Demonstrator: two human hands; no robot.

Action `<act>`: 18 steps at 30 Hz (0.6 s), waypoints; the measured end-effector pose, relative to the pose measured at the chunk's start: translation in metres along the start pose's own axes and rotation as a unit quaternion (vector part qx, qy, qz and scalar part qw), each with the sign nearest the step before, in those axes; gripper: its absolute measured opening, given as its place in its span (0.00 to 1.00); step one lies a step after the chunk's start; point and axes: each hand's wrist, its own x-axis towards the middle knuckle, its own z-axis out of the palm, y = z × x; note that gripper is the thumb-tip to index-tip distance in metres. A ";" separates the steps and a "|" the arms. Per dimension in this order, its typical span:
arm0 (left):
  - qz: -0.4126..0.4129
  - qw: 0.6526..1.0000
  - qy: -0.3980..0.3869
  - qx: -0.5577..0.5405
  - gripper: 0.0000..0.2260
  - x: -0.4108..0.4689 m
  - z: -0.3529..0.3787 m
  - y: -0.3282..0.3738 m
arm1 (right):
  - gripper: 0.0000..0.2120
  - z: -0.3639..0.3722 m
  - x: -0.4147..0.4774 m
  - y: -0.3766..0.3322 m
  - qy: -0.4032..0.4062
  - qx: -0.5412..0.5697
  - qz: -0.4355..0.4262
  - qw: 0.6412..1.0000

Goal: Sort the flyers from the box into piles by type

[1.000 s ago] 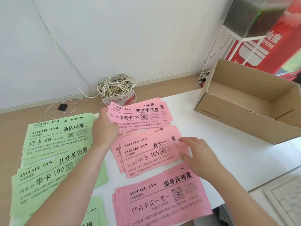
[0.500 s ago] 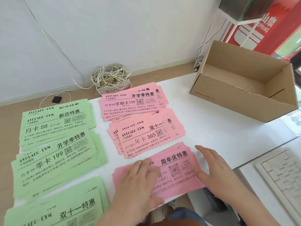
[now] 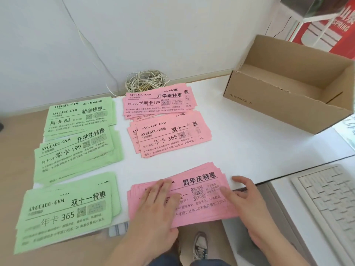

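Several piles of flyers lie on the white table (image 3: 240, 146). Three green piles run down the left: far (image 3: 80, 116), middle (image 3: 76, 152), near (image 3: 65, 214). Three pink piles run down the middle: far (image 3: 157, 102), middle (image 3: 171, 137), near (image 3: 201, 191). My left hand (image 3: 155, 210) rests flat on the left half of the near pink pile, fingers straight. My right hand (image 3: 244, 200) touches that pile's right edge with loosely spread fingers. The cardboard box (image 3: 284, 104) stands open at the far right; its inside looks bare.
A coil of white cable (image 3: 147, 81) lies against the wall behind the far pink pile. A white keyboard (image 3: 330, 204) sits on a lower surface at the right. A red sign and white stand (image 3: 324, 25) are behind the box. My shoe (image 3: 200, 246) shows below the table edge.
Both hands came down from the far and middle pink piles to the near pink pile. The left hand now lies flat on it and the right hand sits at its right edge.
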 end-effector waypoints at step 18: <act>-0.251 0.683 0.246 -0.641 0.14 0.016 -0.052 -0.005 | 0.17 -0.030 0.037 -0.056 -0.165 0.071 -0.258 0.949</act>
